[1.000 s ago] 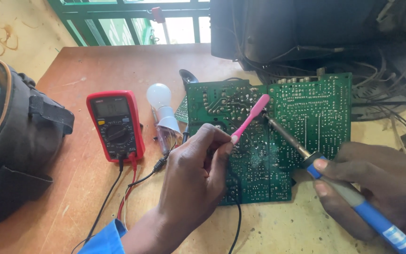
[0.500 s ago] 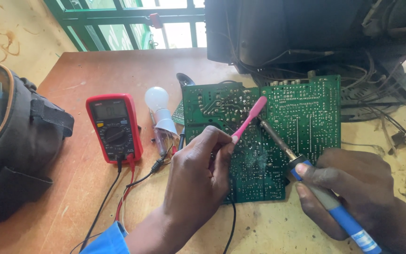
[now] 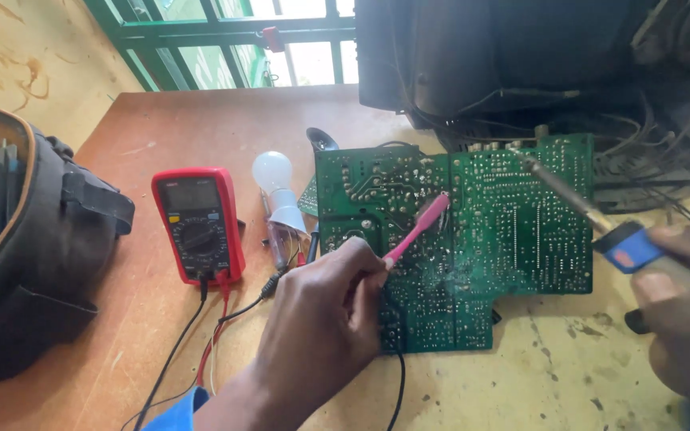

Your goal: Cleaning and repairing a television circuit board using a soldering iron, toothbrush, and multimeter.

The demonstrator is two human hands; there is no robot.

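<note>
The left hand (image 3: 321, 319) is closed on the near end of a pink brush (image 3: 417, 230), pinched between thumb and fingertips; the brush runs up and to the right from the fingers, and its far tip rests on the green board (image 3: 513, 239) near the board's middle. The board lies flat on the table (image 3: 185, 128), solder side up, right of centre, its near edge just beside the left knuckles. The right hand (image 3: 688, 319), at the right edge, is clenched around the handle of a soldering iron (image 3: 600, 219); the blue collar sits just beyond the fingers (image 3: 664, 287), and the metal shaft slants up and left, its tip over the board's far right part. Whether the tip touches the board cannot be told. Left of the board stand a bulb (image 3: 275, 187) and a red multimeter (image 3: 197, 223), with leads trailing toward the near edge. A black bag (image 3: 41, 247) sits at far left. A dark casing (image 3: 521, 56) with wires stands behind the board.
</note>
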